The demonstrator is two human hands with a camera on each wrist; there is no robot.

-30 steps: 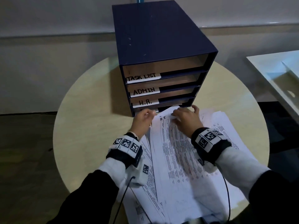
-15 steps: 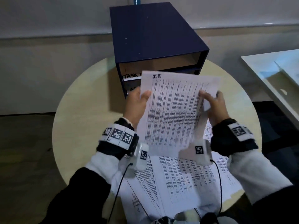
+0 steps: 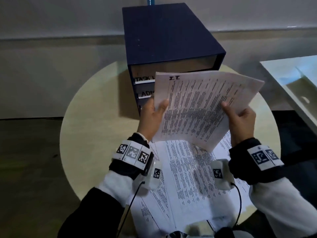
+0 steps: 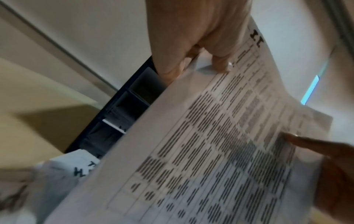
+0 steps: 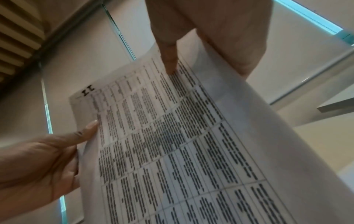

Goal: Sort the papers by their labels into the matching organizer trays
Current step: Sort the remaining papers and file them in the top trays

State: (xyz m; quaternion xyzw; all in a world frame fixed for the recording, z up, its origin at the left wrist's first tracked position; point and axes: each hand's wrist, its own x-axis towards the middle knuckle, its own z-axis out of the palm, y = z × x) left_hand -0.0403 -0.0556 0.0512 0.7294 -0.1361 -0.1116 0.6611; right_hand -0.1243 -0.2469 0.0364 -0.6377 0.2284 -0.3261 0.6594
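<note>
A printed sheet marked "I.T." point(image 3: 197, 107) is lifted off the table and tilted in front of the dark blue organizer point(image 3: 168, 36). My left hand point(image 3: 154, 115) pinches its left edge, thumb on the printed face. My right hand point(image 3: 240, 119) pinches its right edge. The left wrist view shows the I.T. sheet point(image 4: 220, 144) with my left hand point(image 4: 201, 53) gripping its edge; the right wrist view shows the same sheet point(image 5: 182, 136) under my right thumb point(image 5: 168, 60). Tray labels "TASK L…" point(image 3: 145, 79) and "ADM…" point(image 3: 147, 93) show; the lower trays are hidden behind the sheet.
Several more printed sheets point(image 3: 185, 182) lie spread on the round pale wooden table point(image 3: 96, 134) near its front edge. A white counter point(image 3: 295, 79) stands at the right. Dark floor lies to the left of the table.
One second ago both hands lay on the I.T. sheet flat on the pile. They have lifted it up in front of the organizer; since half a second ago it has tilted clockwise.
</note>
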